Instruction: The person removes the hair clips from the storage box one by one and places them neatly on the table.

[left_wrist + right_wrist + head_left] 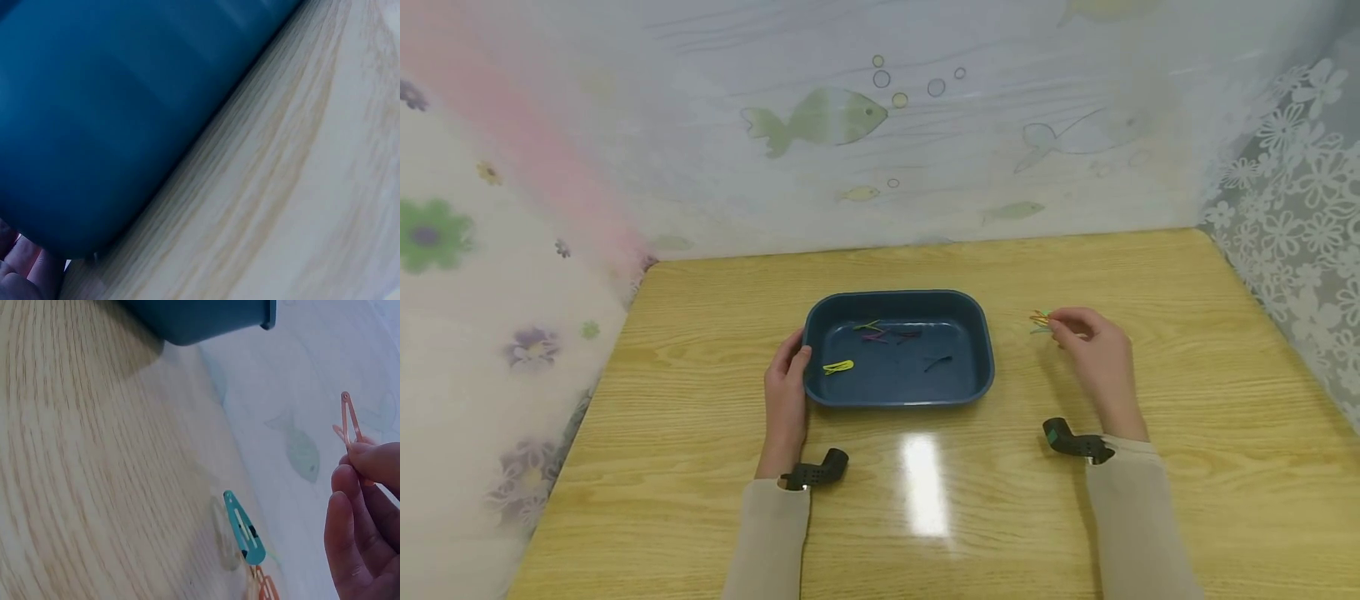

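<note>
Right wrist — orange clip (355, 420) between fingers (345, 481)

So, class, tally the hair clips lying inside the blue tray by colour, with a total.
Yellow clip: 1
Yellow-green clip: 1
Pinkish clip: 1
Dark clips: 2
Total in the tray: 5

Soft, even light leaves a white glare streak on the table (1000, 517). The left wrist view is dim, its basin (125, 125) blurred; the right wrist view shows the basin's soft shadow.
</note>
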`<state>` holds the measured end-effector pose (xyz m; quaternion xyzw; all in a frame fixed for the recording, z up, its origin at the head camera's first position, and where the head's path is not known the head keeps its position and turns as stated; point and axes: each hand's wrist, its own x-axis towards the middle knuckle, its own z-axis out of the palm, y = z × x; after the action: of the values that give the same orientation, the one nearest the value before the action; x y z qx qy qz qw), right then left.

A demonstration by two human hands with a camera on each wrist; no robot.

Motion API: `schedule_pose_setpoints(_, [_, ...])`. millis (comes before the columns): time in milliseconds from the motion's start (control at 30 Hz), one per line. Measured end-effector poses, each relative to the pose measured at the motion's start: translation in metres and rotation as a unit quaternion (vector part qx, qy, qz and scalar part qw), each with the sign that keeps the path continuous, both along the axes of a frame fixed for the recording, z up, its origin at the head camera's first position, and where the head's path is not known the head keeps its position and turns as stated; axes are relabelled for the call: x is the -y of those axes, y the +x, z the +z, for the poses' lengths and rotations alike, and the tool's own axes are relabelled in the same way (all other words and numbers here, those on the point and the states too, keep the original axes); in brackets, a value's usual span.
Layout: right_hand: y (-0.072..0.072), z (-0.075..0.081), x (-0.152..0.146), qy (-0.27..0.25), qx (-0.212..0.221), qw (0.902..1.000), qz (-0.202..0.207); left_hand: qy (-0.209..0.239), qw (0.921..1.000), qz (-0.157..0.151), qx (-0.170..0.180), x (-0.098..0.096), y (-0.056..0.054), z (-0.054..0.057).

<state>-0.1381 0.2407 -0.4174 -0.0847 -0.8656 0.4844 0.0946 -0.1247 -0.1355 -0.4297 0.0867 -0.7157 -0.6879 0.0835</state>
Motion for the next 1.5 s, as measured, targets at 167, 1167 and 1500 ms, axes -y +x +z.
schedule_pose_setpoints(167, [0.000, -0.001, -0.005, 0.002, 0.004, 0.9999, -0.012, -0.005, 1.0000, 0.001, 0.001, -0.003, 0.003, 0.006])
schedule_pose_setpoints(1167, [0.002, -0.019, -0.036, 0.053, 0.101, 0.9916, -0.062, 0.000, 1.0000, 0.001, 0.003, -0.002, 0.003, 0.004])
schedule_pose_setpoints(1500, [0.002, -0.022, -0.039, 0.051, 0.099, 0.9917, -0.065, -0.001, 1.0000, 0.005, 0.007, -0.003, 0.002, 0.005])
